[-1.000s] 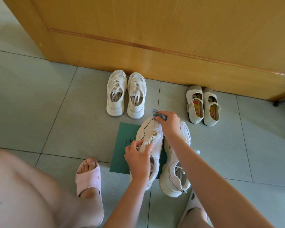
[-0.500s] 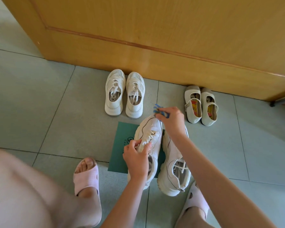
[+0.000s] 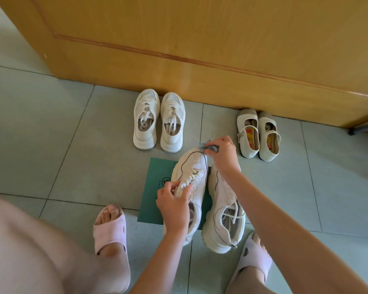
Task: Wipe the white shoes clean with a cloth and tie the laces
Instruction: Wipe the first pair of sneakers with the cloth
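Chunky white lace-up sneaker point(image 3: 191, 172): on a dark green flat sheet point(image 3: 155, 187) on the grey tiled floor point(image 3: 51, 134), touching its twin point(image 3: 223, 219) on the right. Gripped at tongue and laces by the left grip point(image 3: 174, 206), fingers curled, steadying. Pressed at the toe cap by a small blue patterned cloth point(image 3: 208, 146), pinched in the right grip point(image 3: 223, 153). Looks like the wiping step; twin's laces loose, tying not yet done. Next, probably: rub down the sides and sole edge, keeping the shoe braced. Beyond, by the wooden door point(image 3: 200, 39): another white laced pair point(image 3: 157, 122), small strap shoes point(image 3: 258, 134).
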Available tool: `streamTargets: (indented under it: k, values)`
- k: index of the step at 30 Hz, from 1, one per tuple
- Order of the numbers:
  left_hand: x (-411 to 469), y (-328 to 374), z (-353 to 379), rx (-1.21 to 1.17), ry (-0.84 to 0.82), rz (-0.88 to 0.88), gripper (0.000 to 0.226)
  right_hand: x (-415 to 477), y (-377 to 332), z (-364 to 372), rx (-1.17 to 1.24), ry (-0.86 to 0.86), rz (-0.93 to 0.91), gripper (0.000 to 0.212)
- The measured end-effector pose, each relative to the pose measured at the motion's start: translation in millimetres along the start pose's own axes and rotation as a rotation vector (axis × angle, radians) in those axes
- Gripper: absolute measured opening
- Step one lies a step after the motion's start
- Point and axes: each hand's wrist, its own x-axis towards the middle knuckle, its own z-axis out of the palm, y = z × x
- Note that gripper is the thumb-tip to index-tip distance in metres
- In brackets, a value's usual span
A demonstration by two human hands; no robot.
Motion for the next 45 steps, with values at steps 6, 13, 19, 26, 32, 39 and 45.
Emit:
streamTargets:
  k: [6,13,19,26,32,39,45]
  values:
    - [-0.3,0.3,-0.5,0.008,-0.008,-0.004,0.026,-26.6,-4.8,19.1,-0.097,-0.288,-0.294,0.023]
    - [-1.2,0.7,-1.1,0.026,-0.011,0.016,0.025,11.5,-4.0,16.6,-0.167,-0.020,-0.129,0.021]
    - [-0.8,-2.1,0.2,0.027,0.010,0.017,0.027,-0.2,-35.2,26.3,-0.217,-0.472,-0.329,0.022]
    - [-1.5,-1.4,0.7,0.012,0.022,-0.001,0.027,9.6,-35.1,44.5,-0.703,-0.585,-0.483,0.029]
    - [0.1,-2.2,0.7,-0.024,0.020,-0.030,0.025,22.9,-30.8,38.3,-0.685,-0.415,-0.348,0.033]
    - [0.3,-1.9,1.1,-0.044,0.022,-0.054,0.024,23.9,-16.1,25.7,-0.431,-0.228,-0.130,0.026]
    - [8.3,-3.4,-6.4,-0.106,-0.046,-0.138,0.024,7.2,-3.4,28.0,-0.142,-0.041,0.066,0.025]
